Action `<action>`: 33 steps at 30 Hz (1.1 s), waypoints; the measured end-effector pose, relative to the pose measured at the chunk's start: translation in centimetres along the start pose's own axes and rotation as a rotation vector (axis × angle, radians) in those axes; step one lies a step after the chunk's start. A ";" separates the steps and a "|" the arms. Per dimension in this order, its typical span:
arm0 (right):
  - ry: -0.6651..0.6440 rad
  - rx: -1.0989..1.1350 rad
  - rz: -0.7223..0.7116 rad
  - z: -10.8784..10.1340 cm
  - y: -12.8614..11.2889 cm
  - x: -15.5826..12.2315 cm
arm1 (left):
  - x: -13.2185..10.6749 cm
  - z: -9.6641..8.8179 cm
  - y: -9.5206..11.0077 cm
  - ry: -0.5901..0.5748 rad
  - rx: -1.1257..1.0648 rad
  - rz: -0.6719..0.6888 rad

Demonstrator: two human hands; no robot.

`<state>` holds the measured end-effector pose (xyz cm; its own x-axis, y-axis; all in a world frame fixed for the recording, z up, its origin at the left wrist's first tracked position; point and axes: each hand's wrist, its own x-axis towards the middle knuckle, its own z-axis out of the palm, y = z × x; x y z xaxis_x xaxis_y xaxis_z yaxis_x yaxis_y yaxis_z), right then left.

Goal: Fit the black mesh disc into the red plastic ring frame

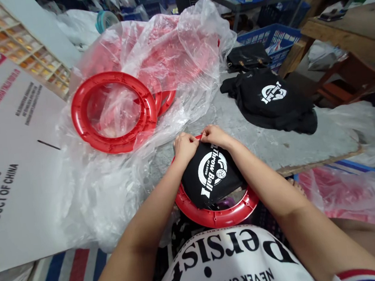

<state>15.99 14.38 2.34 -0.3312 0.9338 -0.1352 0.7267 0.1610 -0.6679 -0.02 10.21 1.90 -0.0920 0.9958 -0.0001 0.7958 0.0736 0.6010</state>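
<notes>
A red plastic ring [215, 217] rests between my body and the table's near edge. Across its opening lies a black printed fabric piece [197, 188] with white "Throw Ball" lettering, and a gap shows along the lower right. At the ring's far rim, my left hand [187, 147] pinches the edge of the fabric. Beside it, my right hand [214, 137] also pinches the fabric edge against the rim. The fingertips are close together and hide just how the cloth meets the ring.
More red rings [116, 145] lie on clear plastic bags [194, 38] at the back left. A pile of black printed fabric [277, 109] sits on the grey table [264, 153] at right. A large white carton [10, 131] stands at left. Blue baskets [283, 34] are behind.
</notes>
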 end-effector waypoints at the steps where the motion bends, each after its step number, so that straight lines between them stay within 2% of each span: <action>1: 0.002 -0.017 0.011 0.0 -0.1 0.1 | 0.0 0.1 0.1 0.008 0.023 -0.004; 5: 0.024 -0.107 0.040 0.1 -0.6 0.2 | 0.0 0.6 0.4 0.041 0.111 -0.013; 8: 0.034 -0.150 0.025 -0.1 -0.8 0.2 | 0.3 0.5 0.1 0.039 0.075 0.002; 13: 0.031 -0.007 0.037 -0.3 0.2 -0.1 | 0.1 -1.4 -1.6 -0.053 -0.150 0.001; 18: 0.051 0.081 0.075 -0.5 1.6 -0.4 | -2.1 -2.6 -2.3 -0.040 0.038 0.075; 22: -0.032 0.067 0.053 -1.2 1.1 -0.5 | -3.0 -2.0 -1.5 -0.045 0.110 0.076; 26: -0.107 -0.051 -0.027 -1.6 -0.2 -0.1 | -2.5 -1.2 -0.8 -0.049 0.077 0.030; 33: -0.068 -0.068 -0.076 -0.2 -0.3 0.1 | -1.8 -0.8 -0.6 -0.051 0.005 -0.064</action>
<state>15.85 14.47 2.67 -0.4252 0.8947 -0.1368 0.7363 0.2540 -0.6272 -0.80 8.38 2.24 -0.1122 0.9905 -0.0792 0.7925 0.1373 0.5942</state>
